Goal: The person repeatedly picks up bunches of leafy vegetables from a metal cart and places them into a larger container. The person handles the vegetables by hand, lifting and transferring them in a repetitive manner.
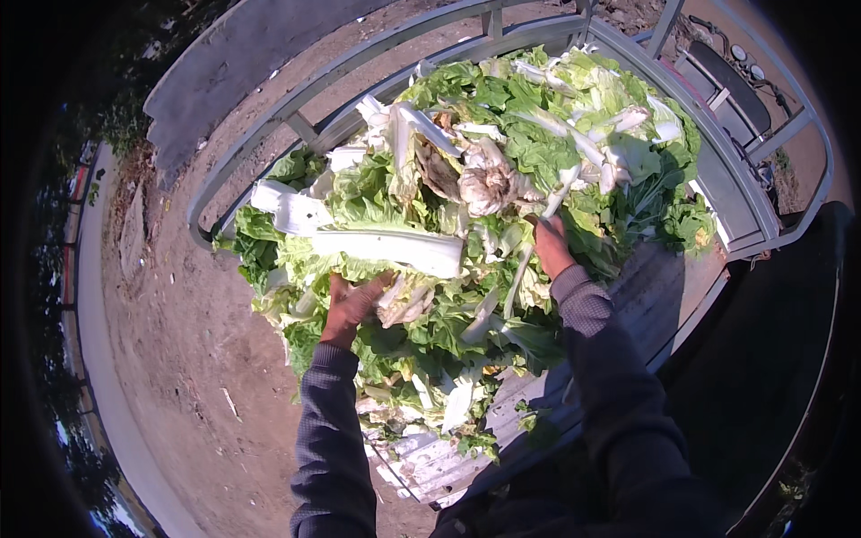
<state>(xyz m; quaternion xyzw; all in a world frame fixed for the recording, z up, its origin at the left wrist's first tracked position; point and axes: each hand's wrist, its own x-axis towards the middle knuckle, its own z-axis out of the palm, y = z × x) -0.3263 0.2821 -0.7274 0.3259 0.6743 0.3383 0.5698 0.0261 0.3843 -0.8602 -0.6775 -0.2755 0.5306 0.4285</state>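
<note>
A large heap of loose Chinese cabbage leaves [547, 152], green with broad white stalks, fills the metal cargo bed. At the near left of the heap, my left hand [354, 307] reaches into the leaves, its fingertips partly hidden under a leaf. Its thumb is spread toward the right, and it grips cabbage leaves just below a long white-ribbed leaf [390, 249]. Farther right, my right hand [552, 245] has its fingers curled at the base of a pale leaf stalk [563, 190]. Between the hands lie more leaves, and beyond them a browned, wilted cabbage clump [487, 184].
A grey metal rail [296, 124] borders the cargo bed on the far and left sides. At the far right are a dark seat [731, 90] and handlebars. Leaf scraps lie on the bed's near floor [529, 403]. Bare dirt [197, 359] lies left, with a grey slab [233, 72] behind.
</note>
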